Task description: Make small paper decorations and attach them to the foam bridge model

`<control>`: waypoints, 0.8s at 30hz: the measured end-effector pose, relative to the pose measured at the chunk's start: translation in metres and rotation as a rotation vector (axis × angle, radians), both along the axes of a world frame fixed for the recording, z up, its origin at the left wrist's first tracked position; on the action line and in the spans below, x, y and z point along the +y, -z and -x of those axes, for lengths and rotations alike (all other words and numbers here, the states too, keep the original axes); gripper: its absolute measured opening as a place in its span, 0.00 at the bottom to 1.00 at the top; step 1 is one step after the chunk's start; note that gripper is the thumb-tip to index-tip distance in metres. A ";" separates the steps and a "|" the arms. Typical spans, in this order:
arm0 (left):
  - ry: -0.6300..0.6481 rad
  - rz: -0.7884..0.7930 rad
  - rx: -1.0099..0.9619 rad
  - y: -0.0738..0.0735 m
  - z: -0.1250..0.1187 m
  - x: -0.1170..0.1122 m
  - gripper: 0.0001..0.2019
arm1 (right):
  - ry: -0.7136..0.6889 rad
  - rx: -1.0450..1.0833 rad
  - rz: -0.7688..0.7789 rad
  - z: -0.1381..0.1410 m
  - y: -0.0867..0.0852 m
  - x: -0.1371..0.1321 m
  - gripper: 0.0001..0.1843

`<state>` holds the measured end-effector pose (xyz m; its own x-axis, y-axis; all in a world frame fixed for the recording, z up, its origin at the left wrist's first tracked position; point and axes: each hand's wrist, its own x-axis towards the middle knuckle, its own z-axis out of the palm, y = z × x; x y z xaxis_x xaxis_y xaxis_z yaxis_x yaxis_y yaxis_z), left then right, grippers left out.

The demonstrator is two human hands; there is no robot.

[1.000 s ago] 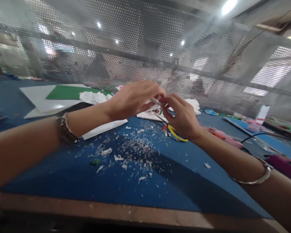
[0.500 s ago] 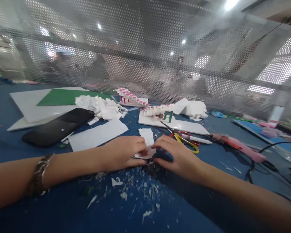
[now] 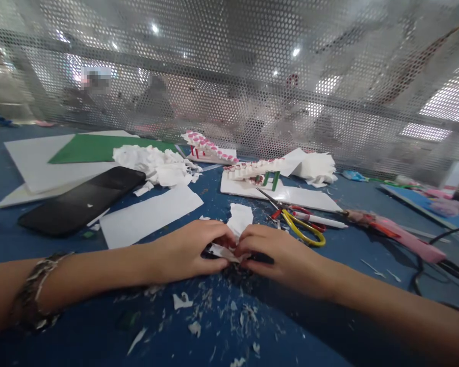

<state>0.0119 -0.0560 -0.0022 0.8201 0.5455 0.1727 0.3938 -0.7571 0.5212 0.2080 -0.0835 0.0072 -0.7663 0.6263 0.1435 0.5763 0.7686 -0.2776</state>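
Low over the blue table, my left hand (image 3: 199,250) and my right hand (image 3: 279,255) meet at a small piece of white paper (image 3: 240,219). Both hands pinch its lower part between thumb and fingers, where it looks folded or crumpled; the fingers partly hide it. Its upper end stands up past the fingertips. Scissors (image 3: 302,229) with yellow and red handles lie just beyond my right hand, beside a white pen (image 3: 321,220). A flat white paper strip (image 3: 149,214) lies beyond my left forearm.
White scraps (image 3: 181,302) litter the blue table (image 3: 110,336). At left lie a black phone (image 3: 84,199), a green sheet (image 3: 95,148) and crumpled paper (image 3: 153,163). Small white models (image 3: 252,171) stand behind. A pink-wrapped corded tool (image 3: 401,234) lies right. Perforated metal (image 3: 229,76) closes the back.
My fingers have shifted on the white paper, and my right fingertips have closed in on its lower part. The whole view has moved slightly.
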 end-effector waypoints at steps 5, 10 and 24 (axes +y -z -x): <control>0.009 0.069 -0.055 0.004 -0.001 0.001 0.02 | -0.034 -0.040 -0.082 0.001 0.001 0.002 0.08; 0.033 0.085 -0.062 0.005 0.002 0.000 0.02 | 0.041 0.035 -0.013 0.001 0.005 -0.003 0.07; 0.111 0.004 -0.082 0.009 0.008 -0.003 0.02 | 0.060 0.124 -0.056 0.003 0.011 -0.011 0.03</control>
